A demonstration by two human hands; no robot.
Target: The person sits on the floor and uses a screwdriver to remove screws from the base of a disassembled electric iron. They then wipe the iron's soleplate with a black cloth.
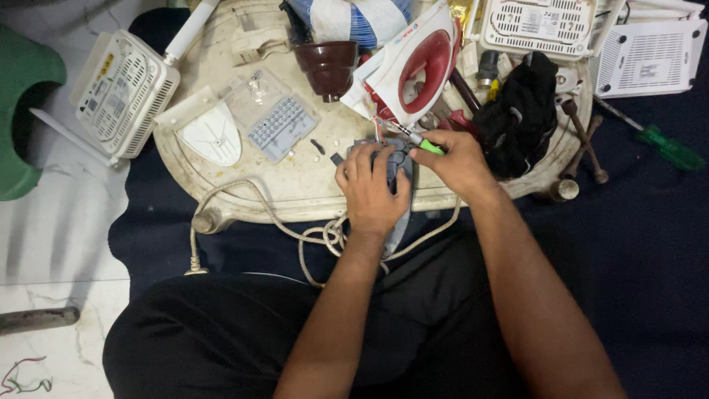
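The left hand (pixel 374 188) presses down on a grey iron base (pixel 399 166) that lies at the near edge of a low white table (pixel 244 188), its fingers curled over the top. The right hand (pixel 456 162) grips a screwdriver (pixel 417 139) with a green handle, its tip at the base. Just behind stands the red and white iron shell (pixel 413 66). A pale cord (pixel 295 229) loops down off the table. A black cloth (pixel 521 114) lies to the right.
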